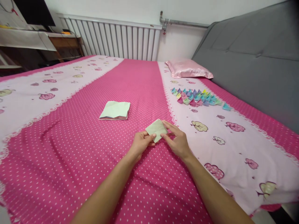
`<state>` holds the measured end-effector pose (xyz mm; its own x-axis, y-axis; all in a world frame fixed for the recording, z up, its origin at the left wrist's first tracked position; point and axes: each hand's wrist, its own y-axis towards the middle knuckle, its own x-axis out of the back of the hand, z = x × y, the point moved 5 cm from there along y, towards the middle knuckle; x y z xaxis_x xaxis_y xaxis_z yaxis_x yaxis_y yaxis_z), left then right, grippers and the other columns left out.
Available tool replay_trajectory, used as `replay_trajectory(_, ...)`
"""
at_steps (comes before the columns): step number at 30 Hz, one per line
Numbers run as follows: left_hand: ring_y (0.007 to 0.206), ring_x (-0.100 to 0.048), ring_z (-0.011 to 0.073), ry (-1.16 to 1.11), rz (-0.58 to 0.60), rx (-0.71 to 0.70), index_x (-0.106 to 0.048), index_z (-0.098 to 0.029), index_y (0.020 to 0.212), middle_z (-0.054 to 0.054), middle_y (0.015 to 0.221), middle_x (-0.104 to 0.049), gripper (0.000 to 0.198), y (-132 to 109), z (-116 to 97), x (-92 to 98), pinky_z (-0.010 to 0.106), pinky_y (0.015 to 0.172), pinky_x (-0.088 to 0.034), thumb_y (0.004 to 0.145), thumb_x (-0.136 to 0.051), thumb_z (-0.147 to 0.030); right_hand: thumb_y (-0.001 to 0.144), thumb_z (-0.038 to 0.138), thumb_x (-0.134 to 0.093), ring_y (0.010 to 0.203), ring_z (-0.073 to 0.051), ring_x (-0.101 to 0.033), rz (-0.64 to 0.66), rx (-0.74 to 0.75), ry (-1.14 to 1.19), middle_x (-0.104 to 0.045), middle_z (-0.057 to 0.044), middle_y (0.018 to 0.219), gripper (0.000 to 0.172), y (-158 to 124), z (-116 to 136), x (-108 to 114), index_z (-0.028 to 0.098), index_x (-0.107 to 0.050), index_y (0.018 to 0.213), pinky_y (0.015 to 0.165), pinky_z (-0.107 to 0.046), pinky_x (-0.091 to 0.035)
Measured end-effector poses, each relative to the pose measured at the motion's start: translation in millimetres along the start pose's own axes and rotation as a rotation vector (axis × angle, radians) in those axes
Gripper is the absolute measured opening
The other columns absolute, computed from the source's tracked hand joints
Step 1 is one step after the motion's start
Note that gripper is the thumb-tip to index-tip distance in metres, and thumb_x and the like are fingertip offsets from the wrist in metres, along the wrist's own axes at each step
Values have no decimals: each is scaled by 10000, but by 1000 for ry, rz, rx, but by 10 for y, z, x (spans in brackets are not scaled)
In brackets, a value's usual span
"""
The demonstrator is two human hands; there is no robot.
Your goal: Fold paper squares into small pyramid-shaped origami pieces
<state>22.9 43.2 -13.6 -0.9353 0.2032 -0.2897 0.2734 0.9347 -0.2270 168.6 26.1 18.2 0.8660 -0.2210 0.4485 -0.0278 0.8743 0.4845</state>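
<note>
A small pale green piece of folded paper (156, 128) is held between my two hands, just above the bed. My left hand (141, 142) pinches its lower left edge, thumb on top and fingers beneath. On the right side, my right hand (177, 140) grips the paper with its thumb at the lower corner and a finger at the upper edge. A stack of square paper sheets (115, 110), pale green on top, lies on the pink cover to the left, apart from my hands.
Several rows of small folded paper pieces (196, 98) in many colours stand at the right. Beyond them lies a pink pillow (188, 68) by the grey headboard (252, 53). A white radiator (114, 37) lines the far wall; a desk with a monitor (35, 12) stands at far left.
</note>
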Motion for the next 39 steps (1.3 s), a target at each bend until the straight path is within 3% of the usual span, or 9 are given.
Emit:
replay_trajectory(10,575,-556,79,18,29,-26,-712,-114,840,76,765,-694,351,-20,-32,-30,186,553,-438,583,-760,-348,739,369,-650,1137,-250,-513,11,-147,315,-548,-83,1244,240,10,-14,19,225,-693,926,899,-388,-438)
replay_trajectory(15,550,-546,77,49,22,-23,-724,-120,816,71,725,-691,363,-5,5,-20,200,565,-441,576,-754,-391,857,469,-448,1162,-250,-489,19,-273,448,-598,-89,1172,397,8,-65,-13,195,-725,778,988,-420,-332)
replay_trajectory(18,551,-545,79,59,34,-32,-726,-121,815,68,703,-688,346,-15,6,-44,205,577,-439,599,-739,-390,754,416,-621,1075,-251,-547,4,-295,414,-624,-90,1105,249,4,-103,-46,185,-712,733,942,-408,-378)
replay_trajectory(23,610,-568,95,4,99,-30,-724,-121,815,68,730,-690,263,-62,-42,-133,208,616,-442,619,-732,-296,655,333,-714,905,-220,-607,-31,-254,359,-640,-68,1002,204,-7,-109,-68,183,-684,790,799,-367,-475)
replay_trajectory(28,689,-598,112,-59,155,-11,-698,-125,893,83,847,-688,291,-99,-94,-177,226,669,-462,612,-715,-197,639,335,-714,758,-195,-622,-77,-304,335,-671,-53,879,308,-24,-128,-46,171,-663,895,693,-331,-506)
replay_trajectory(32,665,-593,113,-26,108,-21,-684,-127,893,79,839,-681,320,-86,-88,-125,219,604,-462,607,-742,-258,628,317,-721,724,-185,-627,-46,-308,351,-681,-42,864,355,-21,-108,-63,173,-649,944,662,-308,-506)
replay_trajectory(39,525,-530,81,31,33,-87,-706,-99,709,61,651,-670,251,-32,-60,-42,201,533,-411,625,-736,-334,635,293,-725,760,-181,-641,11,-329,505,-677,-62,960,474,-24,-60,-110,183,-589,1076,662,-304,-522)
